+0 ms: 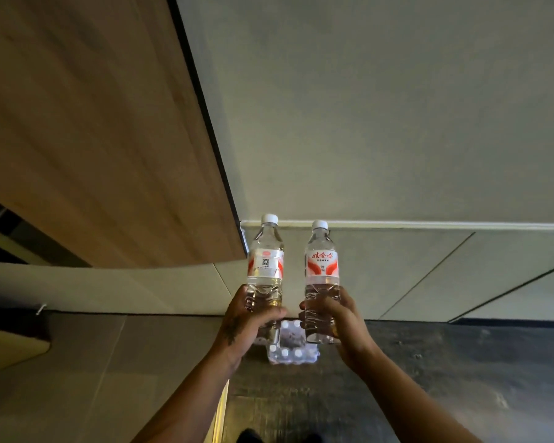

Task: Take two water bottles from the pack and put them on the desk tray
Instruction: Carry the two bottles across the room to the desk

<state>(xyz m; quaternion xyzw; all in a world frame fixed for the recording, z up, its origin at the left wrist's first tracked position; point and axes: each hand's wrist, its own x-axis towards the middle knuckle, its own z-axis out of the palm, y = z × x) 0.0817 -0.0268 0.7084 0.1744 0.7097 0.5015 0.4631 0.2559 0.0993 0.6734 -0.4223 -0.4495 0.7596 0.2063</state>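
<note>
Two clear water bottles with white caps and red-and-white labels are held upright in front of me, side by side. My left hand [245, 324] grips the lower part of the left bottle [265, 260]. My right hand [335, 318] grips the lower part of the right bottle [322, 266]. Below and between my hands, the plastic-wrapped pack of bottles [290, 350] stands on the dark floor, partly hidden by the bottles. No desk tray is in view.
A wooden panel [93, 123] fills the upper left, ending at a dark edge. A pale wall with a white ledge [429, 223] stands behind the bottles. Dark floor [445, 378] lies on the right and grey tiles [77, 378] on the left.
</note>
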